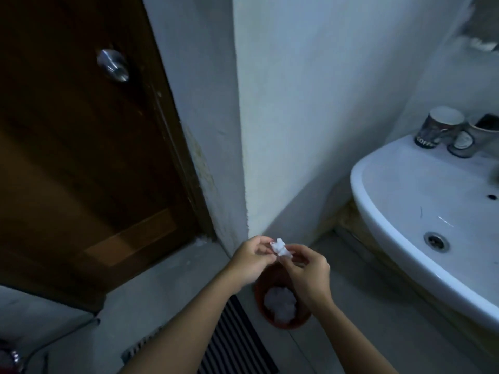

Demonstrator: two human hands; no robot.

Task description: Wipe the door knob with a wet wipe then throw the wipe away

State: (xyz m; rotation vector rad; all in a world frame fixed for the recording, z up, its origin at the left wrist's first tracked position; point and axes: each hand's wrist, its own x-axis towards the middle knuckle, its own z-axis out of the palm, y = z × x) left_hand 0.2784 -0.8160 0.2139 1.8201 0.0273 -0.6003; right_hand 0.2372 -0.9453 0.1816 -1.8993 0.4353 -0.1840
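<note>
A crumpled white wet wipe (pixel 280 248) is pinched between the fingertips of my left hand (pixel 249 261) and my right hand (pixel 307 276), low in the middle of the view. Directly below the hands on the floor stands a small reddish-brown bin (pixel 262 306) with white crumpled tissue inside; my right hand covers part of its rim. The shiny round metal door knob (pixel 113 65) sits on the dark brown wooden door (pixel 81 171) at the upper left, well away from both hands.
A white wash basin (pixel 399 201) fills the right side, with two paper coffee cups (pixel 438 128) on its back ledge. A white wall corner (pixel 243 157) stands between door and basin. A dark floor grate (pixel 237 341) lies beside the bin.
</note>
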